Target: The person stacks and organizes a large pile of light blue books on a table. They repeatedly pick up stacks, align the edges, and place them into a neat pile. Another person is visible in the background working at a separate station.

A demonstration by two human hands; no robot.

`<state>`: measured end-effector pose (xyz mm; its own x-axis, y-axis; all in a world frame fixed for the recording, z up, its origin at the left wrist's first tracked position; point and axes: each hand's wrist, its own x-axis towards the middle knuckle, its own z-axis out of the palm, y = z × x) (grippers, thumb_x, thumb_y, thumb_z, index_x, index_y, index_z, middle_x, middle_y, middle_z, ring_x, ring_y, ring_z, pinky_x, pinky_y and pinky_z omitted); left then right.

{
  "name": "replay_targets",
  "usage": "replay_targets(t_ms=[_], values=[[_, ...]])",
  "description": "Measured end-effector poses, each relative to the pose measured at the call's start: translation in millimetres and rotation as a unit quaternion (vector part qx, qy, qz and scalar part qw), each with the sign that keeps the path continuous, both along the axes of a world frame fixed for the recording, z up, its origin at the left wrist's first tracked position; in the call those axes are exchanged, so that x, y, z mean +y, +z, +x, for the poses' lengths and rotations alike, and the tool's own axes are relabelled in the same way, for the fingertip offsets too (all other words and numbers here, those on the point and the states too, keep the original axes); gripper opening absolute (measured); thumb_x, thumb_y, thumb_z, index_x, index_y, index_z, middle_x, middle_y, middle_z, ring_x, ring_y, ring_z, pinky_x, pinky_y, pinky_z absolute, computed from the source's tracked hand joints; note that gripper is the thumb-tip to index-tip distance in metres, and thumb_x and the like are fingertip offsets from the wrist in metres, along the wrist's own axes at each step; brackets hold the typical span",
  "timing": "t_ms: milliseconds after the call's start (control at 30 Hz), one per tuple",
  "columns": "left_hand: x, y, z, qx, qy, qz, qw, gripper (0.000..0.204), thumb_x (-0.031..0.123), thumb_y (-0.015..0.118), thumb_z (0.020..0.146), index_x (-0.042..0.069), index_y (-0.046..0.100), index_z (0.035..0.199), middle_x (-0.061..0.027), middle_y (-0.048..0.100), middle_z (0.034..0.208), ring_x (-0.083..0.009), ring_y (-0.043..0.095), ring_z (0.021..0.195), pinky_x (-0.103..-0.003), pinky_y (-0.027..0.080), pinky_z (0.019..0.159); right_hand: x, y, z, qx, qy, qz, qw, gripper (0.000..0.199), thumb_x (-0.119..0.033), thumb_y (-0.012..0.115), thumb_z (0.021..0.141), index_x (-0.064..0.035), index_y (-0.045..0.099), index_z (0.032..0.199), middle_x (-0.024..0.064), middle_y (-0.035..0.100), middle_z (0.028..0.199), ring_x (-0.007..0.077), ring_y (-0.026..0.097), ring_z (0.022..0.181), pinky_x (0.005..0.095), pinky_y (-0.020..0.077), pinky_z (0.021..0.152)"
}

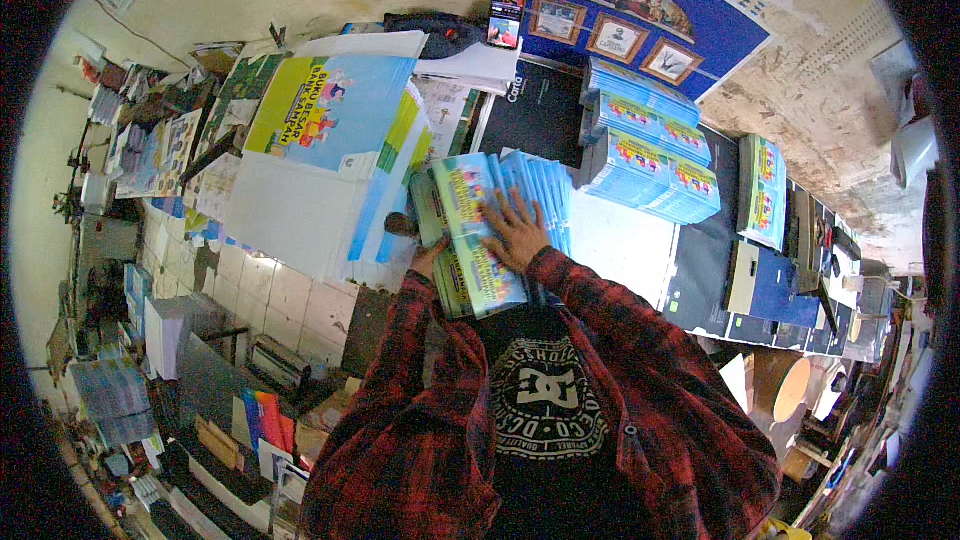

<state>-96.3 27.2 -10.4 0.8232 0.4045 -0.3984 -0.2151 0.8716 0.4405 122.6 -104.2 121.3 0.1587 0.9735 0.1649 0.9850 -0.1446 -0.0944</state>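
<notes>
A stack of thin booklets (462, 202) with green and blue covers lies in front of me on a work surface, its right side fanned out. My right hand (513, 230) rests flat on top of the stack, fingers spread. My left hand (427, 262) grips the stack's near left edge and is mostly hidden behind it. Both my sleeves are red and black plaid.
Large printed sheets with a yellow and blue cover (325, 135) lie piled to the left. More blue booklet stacks (648, 145) sit at the back right, another stack (762, 190) further right. A blue wall board (640, 10) hangs behind. Paper stacks and cluttered shelves (160, 340) fill the left.
</notes>
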Motion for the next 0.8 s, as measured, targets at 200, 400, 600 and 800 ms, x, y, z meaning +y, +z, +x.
replay_targets(t_ms=[200,400,600,800], values=[[4,-57,-14,0.018,0.046,0.014,0.999,0.052,0.022,0.066,0.087,0.011,0.045,0.133,-0.0093,0.058,0.120,-0.0246,0.060,0.104,-0.040,0.055,0.081,18,57,-44,0.139,0.089,-0.039,0.985,0.093,-0.075,0.050,0.073,-0.0231,0.024,0.146,0.0131,0.014,0.153,0.0373,0.008,0.141,0.0646,0.0068,0.106],[2,3,-1,0.027,0.022,-0.003,0.999,0.052,0.022,0.066,0.086,0.012,0.045,0.132,-0.0100,0.058,0.120,-0.0246,0.060,0.104,-0.040,0.055,0.080,27,29,-42,0.120,0.104,-0.025,0.987,0.079,-0.055,0.056,0.077,-0.0224,0.030,0.144,0.0085,0.019,0.153,0.0349,0.010,0.142,0.0650,0.0055,0.107],[-1,-4,-3,0.133,0.033,0.111,0.984,0.048,0.023,0.068,0.085,0.009,0.050,0.128,-0.0096,0.059,0.117,-0.0233,0.062,0.101,-0.039,0.056,0.078,-3,22,-7,0.121,0.057,-0.055,0.990,0.068,-0.054,0.042,0.089,-0.0246,0.023,0.146,0.0041,0.019,0.153,0.0296,0.011,0.142,0.0615,0.0077,0.108],[7,4,-4,0.123,-0.026,0.031,0.992,0.050,0.029,0.069,0.084,0.008,0.051,0.126,-0.0082,0.061,0.113,-0.0211,0.061,0.100,-0.037,0.055,0.078,-14,-9,19,0.069,0.051,-0.067,0.994,0.062,-0.052,0.036,0.092,-0.0235,0.025,0.145,0.0040,0.022,0.152,0.0261,0.009,0.143,0.0594,0.0065,0.110]])
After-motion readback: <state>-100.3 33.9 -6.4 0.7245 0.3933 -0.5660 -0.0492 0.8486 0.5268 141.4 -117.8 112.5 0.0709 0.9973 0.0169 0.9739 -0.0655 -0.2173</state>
